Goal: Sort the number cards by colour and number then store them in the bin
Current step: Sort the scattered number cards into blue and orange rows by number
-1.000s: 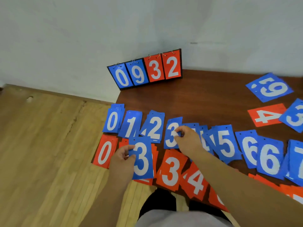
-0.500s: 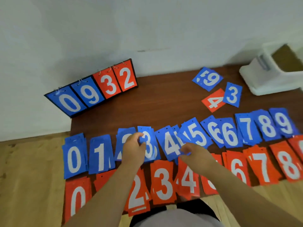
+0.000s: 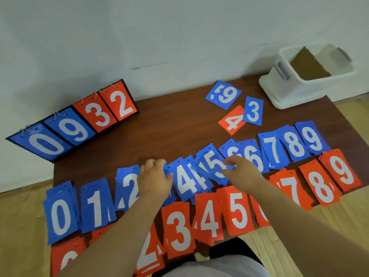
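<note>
Head view: likely light, stiff, slick cards (image 3: 183, 182) rowed by colour on table (image 3: 169, 120), best pinched at edges; left hand (image 3: 154, 178) curled over blue 3s (image 3: 169, 197), right hand (image 3: 242, 173) touching blue 5s (image 3: 211, 162), grips unclear; bin (image 3: 289, 92) far right.

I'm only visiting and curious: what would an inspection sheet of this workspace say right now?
Surface: dark wooden table.
Job's things: blue piles rowed 0 to 9, red piles in front; loose blue 9, blue 3, red 4 behind; white bin far right.
Clutter: flip scoreboard reading 0932.
Grippers: left hand lies on blue pile between 2 and 4; right hand touches blue 5; grips unclear.
Cables: nothing seen.
Surroundings: white wall, wood floor.
</note>
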Tool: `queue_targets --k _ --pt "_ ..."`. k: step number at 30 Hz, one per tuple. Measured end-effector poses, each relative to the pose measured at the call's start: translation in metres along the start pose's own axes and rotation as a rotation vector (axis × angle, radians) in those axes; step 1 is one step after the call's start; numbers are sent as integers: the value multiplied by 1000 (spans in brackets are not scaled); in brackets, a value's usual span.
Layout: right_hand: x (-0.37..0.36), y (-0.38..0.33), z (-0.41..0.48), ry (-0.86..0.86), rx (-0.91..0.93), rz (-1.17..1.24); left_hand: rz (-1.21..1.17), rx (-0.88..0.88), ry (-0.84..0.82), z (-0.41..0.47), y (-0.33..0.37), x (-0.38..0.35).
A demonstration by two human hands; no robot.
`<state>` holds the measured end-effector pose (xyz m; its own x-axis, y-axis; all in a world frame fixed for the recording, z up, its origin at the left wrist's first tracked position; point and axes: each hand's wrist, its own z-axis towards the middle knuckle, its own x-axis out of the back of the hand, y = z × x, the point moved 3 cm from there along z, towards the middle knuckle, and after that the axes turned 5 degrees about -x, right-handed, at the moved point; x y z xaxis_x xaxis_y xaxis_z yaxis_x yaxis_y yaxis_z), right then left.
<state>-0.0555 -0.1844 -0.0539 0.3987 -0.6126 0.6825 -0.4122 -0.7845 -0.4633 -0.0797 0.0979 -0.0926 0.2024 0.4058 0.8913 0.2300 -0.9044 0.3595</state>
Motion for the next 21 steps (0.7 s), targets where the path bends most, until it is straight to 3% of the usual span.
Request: queue_targets --k 7,11,17,21 --pt "95 38 83 106 -70 11 -120 -71 5 53 112 -10" --pt "133 51 149 82 -123 -42 -110 -100 -52 96 192 -33" --pt "139 64 221 17 -9 -441 76 -204 -118 163 269 -75" --pt "144 92 233 74 115 -470 219 -196 -220 166 274 -100"
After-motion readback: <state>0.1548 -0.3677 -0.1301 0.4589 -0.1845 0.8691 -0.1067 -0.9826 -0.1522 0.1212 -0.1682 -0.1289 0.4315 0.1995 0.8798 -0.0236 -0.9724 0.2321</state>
